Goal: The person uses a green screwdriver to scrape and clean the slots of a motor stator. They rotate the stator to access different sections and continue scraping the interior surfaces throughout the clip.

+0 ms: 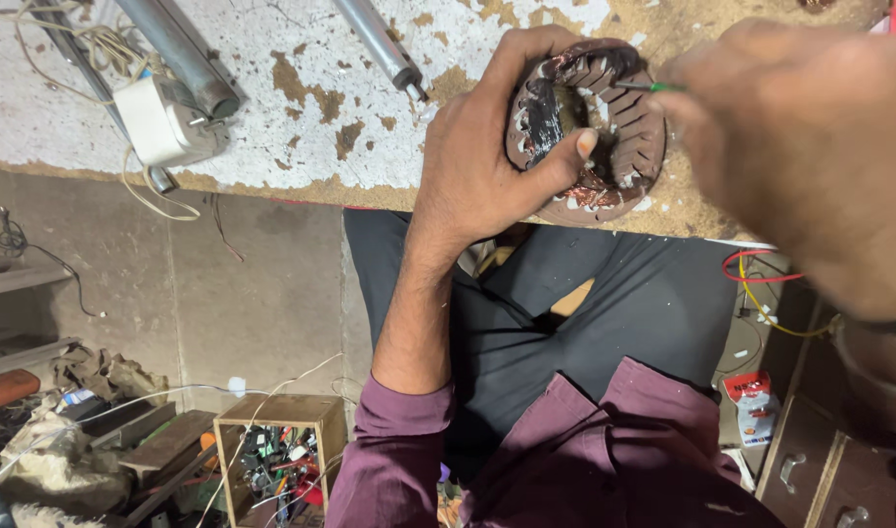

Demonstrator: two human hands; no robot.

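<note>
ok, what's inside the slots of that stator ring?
Copper windings show in the stator ring slots, with white insulation strips. The left hand covers its left side; a green-handled tool in the right hand pokes in.

Stator (604, 147) rust-brown, copper windings – tool tip (653, 87) green – bench (272, 108) white, flaking brown – sleeve (389, 460) maroon.

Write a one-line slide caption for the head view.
Left hand grips a ring-shaped motor stator at the edge of a worn workbench while the right hand pokes a thin green-tipped tool into its slots.
</note>
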